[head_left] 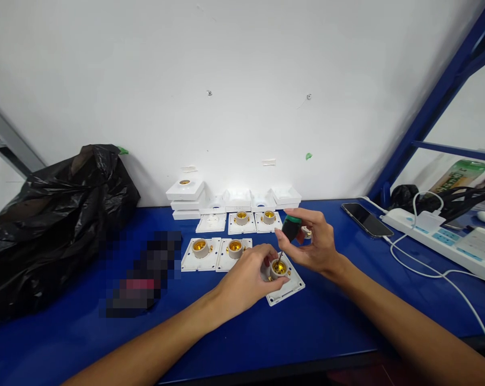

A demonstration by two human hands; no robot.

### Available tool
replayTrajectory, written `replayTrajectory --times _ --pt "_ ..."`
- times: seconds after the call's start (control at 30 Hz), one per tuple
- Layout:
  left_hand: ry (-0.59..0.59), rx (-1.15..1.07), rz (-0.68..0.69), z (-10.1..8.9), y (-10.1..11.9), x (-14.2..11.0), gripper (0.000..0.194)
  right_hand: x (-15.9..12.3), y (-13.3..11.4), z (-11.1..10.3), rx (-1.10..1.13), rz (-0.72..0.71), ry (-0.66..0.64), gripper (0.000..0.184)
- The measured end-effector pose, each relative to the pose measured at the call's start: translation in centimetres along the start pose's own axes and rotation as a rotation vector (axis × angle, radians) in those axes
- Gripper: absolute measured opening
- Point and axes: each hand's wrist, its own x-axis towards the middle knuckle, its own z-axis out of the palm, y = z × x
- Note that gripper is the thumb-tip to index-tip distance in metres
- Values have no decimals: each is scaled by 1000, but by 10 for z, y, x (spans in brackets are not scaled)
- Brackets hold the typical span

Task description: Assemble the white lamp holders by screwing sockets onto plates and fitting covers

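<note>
My right hand (pixel 312 241) is closed on a short screwdriver (pixel 292 228) with a black and green handle. Its shaft points down into a lamp socket (pixel 280 269) with a brass-coloured inside. My left hand (pixel 252 273) grips this socket between thumb and fingers. Under it is a square white base plate (pixel 288 288), lying askew on the table. Left of my hands, two more sockets, one on the left plate (pixel 201 247) and one on the right plate (pixel 234 248), sit side by side. Another small socket part (pixel 307 232) is partly hidden behind my right hand.
White covers (pixel 185 190) are stacked by the wall, beside further white boxes (pixel 238 200) and plates. A black plastic bag (pixel 65 214) fills the left side. At right lie a phone (pixel 366 220), a power strip (pixel 443 236) and white cables. The table (pixel 242 343) is blue.
</note>
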Motion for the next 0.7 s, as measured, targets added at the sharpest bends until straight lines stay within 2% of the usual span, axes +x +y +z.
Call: replayTrajectory --times 0.7 --pt "24 37 34 -1 2 0 26 3 -1 -1 34 60 -17 46"
